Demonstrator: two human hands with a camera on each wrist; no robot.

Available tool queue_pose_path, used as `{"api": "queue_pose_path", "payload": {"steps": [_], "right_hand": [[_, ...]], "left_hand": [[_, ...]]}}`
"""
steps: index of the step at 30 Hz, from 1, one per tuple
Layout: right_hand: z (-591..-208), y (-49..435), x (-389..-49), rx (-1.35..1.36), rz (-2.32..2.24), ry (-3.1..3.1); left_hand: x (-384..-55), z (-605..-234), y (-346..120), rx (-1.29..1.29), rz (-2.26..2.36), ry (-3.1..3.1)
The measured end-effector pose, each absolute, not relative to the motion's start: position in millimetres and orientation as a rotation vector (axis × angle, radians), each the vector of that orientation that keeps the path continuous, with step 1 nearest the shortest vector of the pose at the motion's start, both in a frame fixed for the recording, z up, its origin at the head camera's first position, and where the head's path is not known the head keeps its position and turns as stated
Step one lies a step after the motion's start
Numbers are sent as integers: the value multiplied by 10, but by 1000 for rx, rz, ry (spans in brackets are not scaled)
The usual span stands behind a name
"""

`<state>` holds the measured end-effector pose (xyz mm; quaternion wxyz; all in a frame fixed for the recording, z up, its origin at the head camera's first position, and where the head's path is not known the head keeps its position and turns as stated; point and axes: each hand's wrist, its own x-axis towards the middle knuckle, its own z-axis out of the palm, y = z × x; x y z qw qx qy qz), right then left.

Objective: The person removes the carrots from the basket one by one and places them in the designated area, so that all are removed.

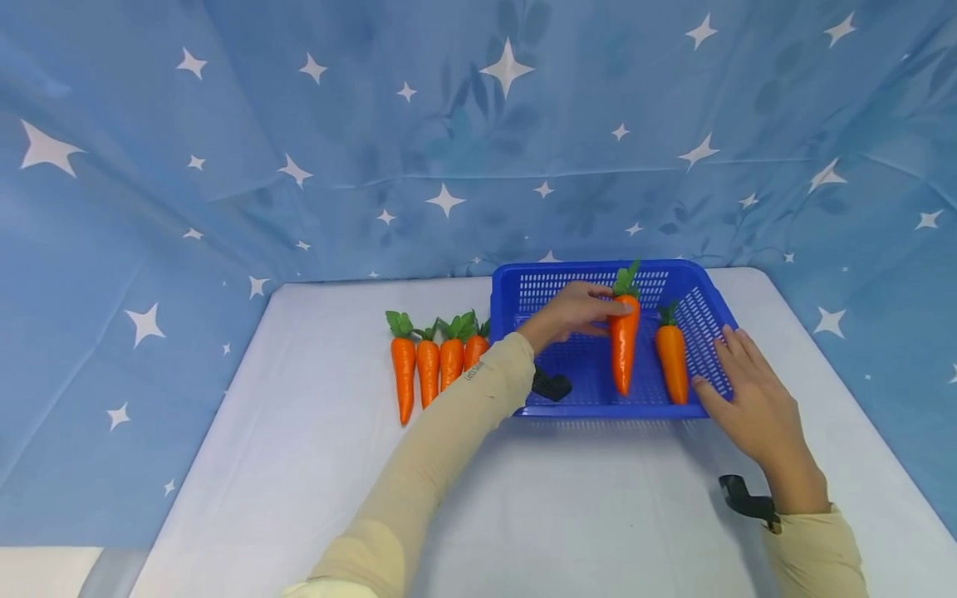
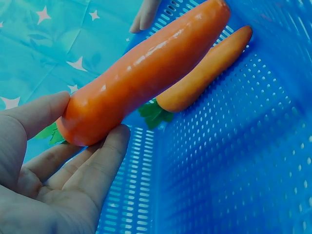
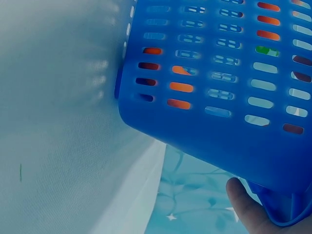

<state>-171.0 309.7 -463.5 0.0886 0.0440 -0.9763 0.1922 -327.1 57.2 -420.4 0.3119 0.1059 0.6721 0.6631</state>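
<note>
My left hand [image 1: 579,310] pinches an orange carrot [image 1: 624,345] near its leafy top, thumb on one side and fingers on the other. The carrot hangs tip down over the blue basket [image 1: 598,411]. In the left wrist view the held carrot [image 2: 146,73] overlaps a second carrot [image 2: 207,73] lying in the basket. That second carrot [image 1: 672,361] rests near the right wall, leaves toward the back. My right hand [image 1: 763,403] lies along the basket's right front corner with fingers extended. In the right wrist view, its thumb [image 3: 246,207] is right at the rim.
Left of the basket several carrots [image 1: 404,374] lie in a row on the white table [image 1: 299,465], partly covered by my left sleeve [image 1: 419,465]. A blue star-patterned cloth [image 1: 359,124] hangs behind. Dark wrist-worn pieces [image 1: 748,500] show near both hands.
</note>
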Motion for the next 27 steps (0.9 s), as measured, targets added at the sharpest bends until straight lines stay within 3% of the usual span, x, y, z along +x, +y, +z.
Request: {"api": "queue_pose_path", "payload": {"steps": [27], "right_hand": [[-4642, 3103, -1718, 143, 556, -2912]], "left_hand": [[-3353, -4037, -73, 275, 1769, 1853]]}}
